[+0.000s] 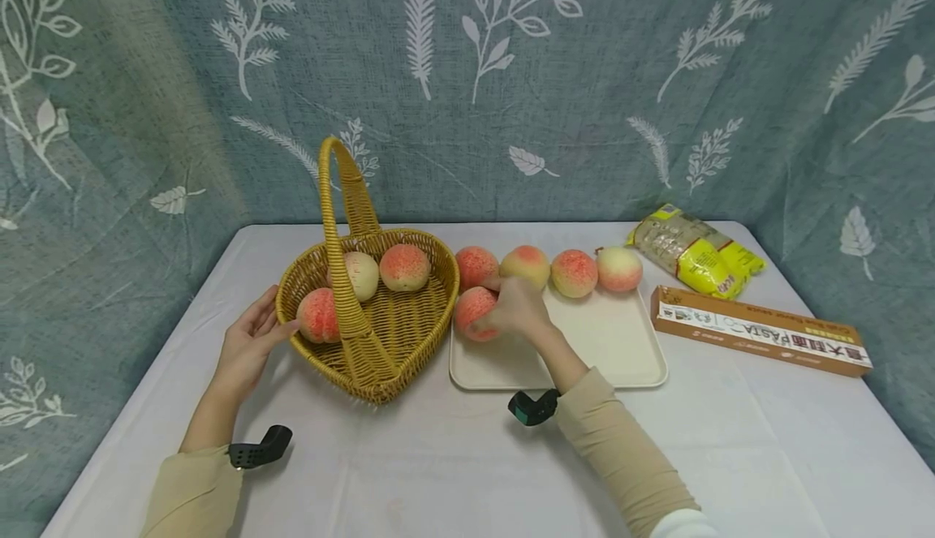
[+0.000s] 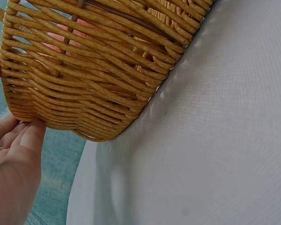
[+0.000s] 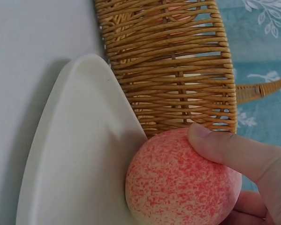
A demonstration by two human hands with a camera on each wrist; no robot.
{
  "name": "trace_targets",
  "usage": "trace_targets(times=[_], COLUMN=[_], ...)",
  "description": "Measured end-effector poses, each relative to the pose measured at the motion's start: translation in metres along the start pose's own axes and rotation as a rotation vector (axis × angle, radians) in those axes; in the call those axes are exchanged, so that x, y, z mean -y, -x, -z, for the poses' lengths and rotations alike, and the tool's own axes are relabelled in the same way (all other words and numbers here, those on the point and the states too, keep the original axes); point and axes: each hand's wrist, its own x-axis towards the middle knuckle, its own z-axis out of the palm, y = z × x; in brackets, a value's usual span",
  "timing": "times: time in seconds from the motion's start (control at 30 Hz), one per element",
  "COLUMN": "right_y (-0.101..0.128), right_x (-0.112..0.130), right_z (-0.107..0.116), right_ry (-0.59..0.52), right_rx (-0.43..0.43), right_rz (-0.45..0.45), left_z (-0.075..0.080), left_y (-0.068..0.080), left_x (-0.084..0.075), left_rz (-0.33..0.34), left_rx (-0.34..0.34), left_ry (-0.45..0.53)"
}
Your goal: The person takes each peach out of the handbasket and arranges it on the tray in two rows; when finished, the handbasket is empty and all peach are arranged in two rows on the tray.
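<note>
- Right hand (image 1: 517, 307), near the middle of the head view, has its fingers and thumb curled around a peach (image 1: 473, 312); the right wrist view shows the thumb (image 3: 224, 150) lying over the top of the fruit
- Held peach is round, with a pale cream skin covered by dense red-pink speckles; it sits at the left edge of the white tray (image 1: 621, 351), just beside the wicker basket (image 1: 409, 335)
- Left hand (image 1: 248, 347), at lower left of the centre, is relaxed and holds nothing; its straight fingers touch the outer wall of the basket
- Basket is heart-shaped, woven from yellow-brown cane, with a tall arched handle (image 1: 338, 221); three peaches (image 1: 404, 267) lie inside it
- Four more peaches (image 1: 573, 273) stand in a row along the far edge of the tray
- At the right of the frame a yellow packet (image 1: 694, 254) and a long orange pasta box (image 1: 760, 330) lie on the white tablecloth (image 1: 438, 473)
</note>
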Motion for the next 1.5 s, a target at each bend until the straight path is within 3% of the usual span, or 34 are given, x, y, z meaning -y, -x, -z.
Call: trace_targets(times=[0.33, 0.53, 0.77, 0.93, 1.5], right_y=[-0.001, 0.000, 0.000, 0.001, 0.003], right_x=[0.006, 0.003, -0.011, -0.014, -0.008], right_z=[-0.001, 0.004, 0.010, 0.009, 0.005], right_ry=[0.173, 0.005, -0.246, -0.268, -0.210], right_rx=[0.022, 0.111, 0.196, 0.187, 0.065], right_rz=[-0.011, 0.048, 0.019, 0.029, -0.087], left_z=[-0.001, -0.001, -0.001, -0.001, -0.002], left_y=[0.000, 0.000, 0.000, 0.000, 0.000], left_x=[0.001, 0.001, 0.001, 0.000, 0.001], left_rz=[-0.007, -0.009, -0.006, -0.005, -0.012], left_rx=[-0.004, -0.002, -0.003, -0.005, -0.014], left_ry=[0.014, 0.006, 0.013, 0.021, 0.019])
